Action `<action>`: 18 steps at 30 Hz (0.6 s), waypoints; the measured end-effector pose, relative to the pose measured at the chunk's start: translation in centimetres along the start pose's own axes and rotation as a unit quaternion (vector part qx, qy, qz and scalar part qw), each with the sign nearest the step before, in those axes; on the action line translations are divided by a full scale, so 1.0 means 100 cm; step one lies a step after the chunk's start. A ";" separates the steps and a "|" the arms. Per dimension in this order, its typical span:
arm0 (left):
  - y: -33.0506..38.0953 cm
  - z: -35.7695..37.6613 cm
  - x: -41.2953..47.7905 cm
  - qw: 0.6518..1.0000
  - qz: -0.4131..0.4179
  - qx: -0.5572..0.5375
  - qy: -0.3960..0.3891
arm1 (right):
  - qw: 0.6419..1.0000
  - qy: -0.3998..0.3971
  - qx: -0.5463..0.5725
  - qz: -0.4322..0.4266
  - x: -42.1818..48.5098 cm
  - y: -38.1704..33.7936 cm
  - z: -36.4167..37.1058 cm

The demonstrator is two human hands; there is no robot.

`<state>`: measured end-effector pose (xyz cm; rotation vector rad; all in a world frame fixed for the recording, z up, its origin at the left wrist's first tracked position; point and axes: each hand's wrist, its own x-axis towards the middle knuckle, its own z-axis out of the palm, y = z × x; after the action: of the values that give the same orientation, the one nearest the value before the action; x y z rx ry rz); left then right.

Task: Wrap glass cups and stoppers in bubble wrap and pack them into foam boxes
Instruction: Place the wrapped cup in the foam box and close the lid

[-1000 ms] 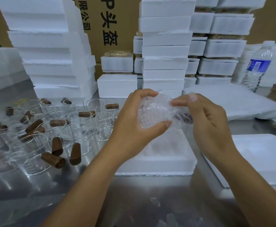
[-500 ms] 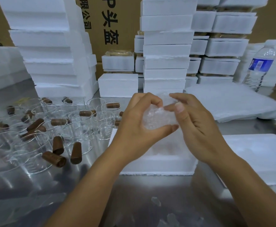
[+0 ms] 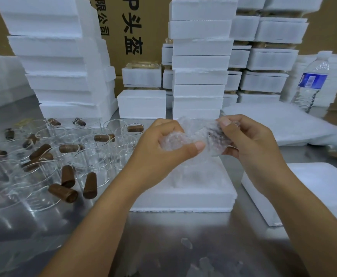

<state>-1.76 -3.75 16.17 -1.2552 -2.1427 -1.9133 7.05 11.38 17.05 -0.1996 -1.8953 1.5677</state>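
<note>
Bubble wrap bundle [image 3: 195, 136], crumpled and clear with a dark shape inside, is pinched by left hand [image 3: 159, 154] and right hand [image 3: 249, 148] above open foam box [image 3: 185, 198].

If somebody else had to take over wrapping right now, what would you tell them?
Left hand: gripping one end of the bubble wrap bundle, thumb on top.
Right hand: pinching the other end, where something dark shows through the wrap.
The bundle is held in the air above the open foam box, not yet in it.
Unwrapped glass cups and brown stoppers wait on the table to the left; a foam lid lies to the right.
Left: finish this wrap, seat it in the box, then do the rest.
</note>
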 end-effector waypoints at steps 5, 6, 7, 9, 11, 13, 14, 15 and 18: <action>0.002 -0.001 0.000 0.996 -0.021 -0.081 0.020 | 0.997 0.049 0.048 0.029 0.002 -0.001 0.000; 0.004 0.000 0.000 0.993 -0.037 -0.110 0.021 | 0.994 0.070 0.067 0.039 0.003 -0.001 -0.003; 0.005 0.002 0.000 0.991 -0.047 -0.122 0.031 | 0.990 0.097 0.088 0.050 0.005 -0.001 -0.005; 0.008 0.009 0.000 0.994 -0.023 -0.079 0.077 | 0.976 0.167 0.118 0.070 0.009 0.000 -0.010; 0.011 0.018 -0.004 0.991 0.061 0.007 0.120 | 0.959 0.241 0.125 0.078 0.012 0.004 -0.014; 0.016 0.030 -0.012 0.979 0.162 0.081 0.091 | 0.946 0.296 0.113 0.070 0.015 0.006 -0.017; 0.019 0.037 -0.017 0.970 0.206 0.121 0.049 | 0.941 0.317 0.101 0.061 0.016 0.007 -0.018; 0.020 0.046 -0.022 0.956 0.244 0.164 -0.002 | 0.936 0.335 0.091 0.053 0.017 0.008 -0.020; 0.018 0.073 -0.037 0.905 0.316 0.241 -0.154 | 0.923 0.366 0.102 0.056 0.020 0.009 -0.028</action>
<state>5.25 0.24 13.95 -1.8887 -1.7996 -0.9143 6.88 14.91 17.19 -0.7047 -1.1457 1.4660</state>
